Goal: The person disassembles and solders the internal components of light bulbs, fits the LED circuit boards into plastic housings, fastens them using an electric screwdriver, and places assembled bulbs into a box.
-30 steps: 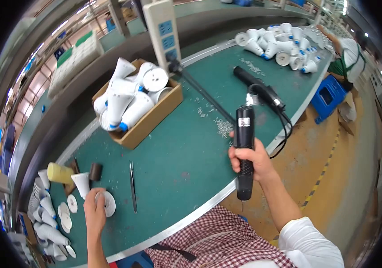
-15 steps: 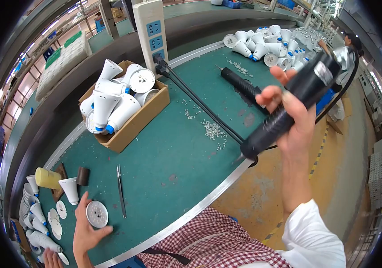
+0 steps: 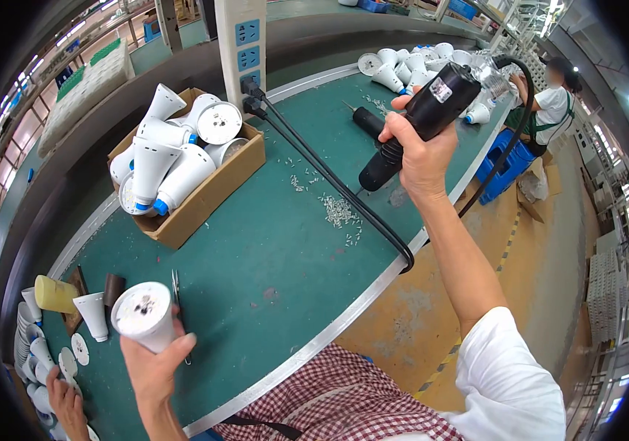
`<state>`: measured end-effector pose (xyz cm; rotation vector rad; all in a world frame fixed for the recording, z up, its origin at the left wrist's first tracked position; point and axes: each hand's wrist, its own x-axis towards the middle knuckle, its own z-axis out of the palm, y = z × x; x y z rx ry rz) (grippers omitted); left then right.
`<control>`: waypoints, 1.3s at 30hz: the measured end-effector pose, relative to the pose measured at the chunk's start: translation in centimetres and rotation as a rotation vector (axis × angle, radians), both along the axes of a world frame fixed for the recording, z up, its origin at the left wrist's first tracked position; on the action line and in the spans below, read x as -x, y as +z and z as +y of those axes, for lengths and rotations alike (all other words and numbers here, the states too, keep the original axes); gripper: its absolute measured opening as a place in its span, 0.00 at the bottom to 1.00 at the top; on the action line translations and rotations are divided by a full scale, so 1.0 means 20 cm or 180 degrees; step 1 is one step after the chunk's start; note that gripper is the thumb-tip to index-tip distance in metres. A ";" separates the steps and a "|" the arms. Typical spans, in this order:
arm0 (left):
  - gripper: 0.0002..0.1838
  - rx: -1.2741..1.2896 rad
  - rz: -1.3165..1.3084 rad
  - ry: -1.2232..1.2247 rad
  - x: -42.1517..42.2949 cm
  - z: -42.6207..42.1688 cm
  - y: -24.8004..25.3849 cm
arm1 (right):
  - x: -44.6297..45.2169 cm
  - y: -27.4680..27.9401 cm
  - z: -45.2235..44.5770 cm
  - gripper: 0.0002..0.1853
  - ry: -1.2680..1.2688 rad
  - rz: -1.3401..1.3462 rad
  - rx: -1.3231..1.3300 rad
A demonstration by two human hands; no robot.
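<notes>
My left hand (image 3: pixel 154 367) is wrapped round a white cone-shaped lamp housing (image 3: pixel 154 332), its round board with dark parts facing up. In my right hand (image 3: pixel 426 151) is a black electric screwdriver (image 3: pixel 432 110), angled down to the left. Its tip is close to a scatter of small screws (image 3: pixel 339 212) on the green bench. A second black screwdriver (image 3: pixel 367 123) lies behind it, partly hidden. Tweezers (image 3: pixel 176 287) lie just beside the held housing, which hides part of them.
A cardboard box (image 3: pixel 215 204) of lamp housings stands at the back left, near a power strip (image 3: pixel 241 44) with black cables. More housings (image 3: pixel 388 73) are heaped at the far end. Another person's hand (image 3: pixel 68 404) is among housings and discs at lower left. A co-worker (image 3: pixel 549 103) sits far right.
My left hand has raised the lamp housing off the bench. My right hand has brought the screwdriver left, over the bench near the screws. Another person's hand has come further into view.
</notes>
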<state>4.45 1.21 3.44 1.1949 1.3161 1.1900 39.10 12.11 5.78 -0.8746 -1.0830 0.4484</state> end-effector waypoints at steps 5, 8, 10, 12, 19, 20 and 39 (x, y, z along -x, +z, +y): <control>0.24 0.0359 -0.0826 -0.0329 -0.21 0.07 -0.03 | -0.07 0.02 -0.03 0.24 -0.0143 -0.0058 -0.0032; 0.22 0.0481 -0.0923 -0.0376 -0.28 0.08 -0.05 | -0.09 0.01 -0.05 0.23 -0.0168 -0.0074 0.0052; 0.23 0.0572 -0.0701 -0.0583 -0.30 0.08 -0.06 | -0.11 0.00 -0.04 0.23 -0.0170 -0.0058 0.0041; 0.23 0.0582 -0.0758 -0.0557 -0.33 0.08 -0.07 | -0.11 0.00 -0.04 0.23 -0.0170 -0.0049 0.0021; 0.30 0.0748 -0.1660 -0.0336 -0.38 0.11 -0.11 | -0.06 0.14 -0.13 0.24 0.0208 0.0879 -0.0662; 0.31 0.0871 -0.1888 -0.0253 -0.38 0.12 -0.10 | -0.04 0.18 -0.16 0.24 0.0370 0.1045 -0.0710; 0.29 0.0982 -0.3115 -0.0437 -0.31 0.12 -0.15 | 0.54 0.19 -0.23 0.20 0.1827 0.1724 -0.0048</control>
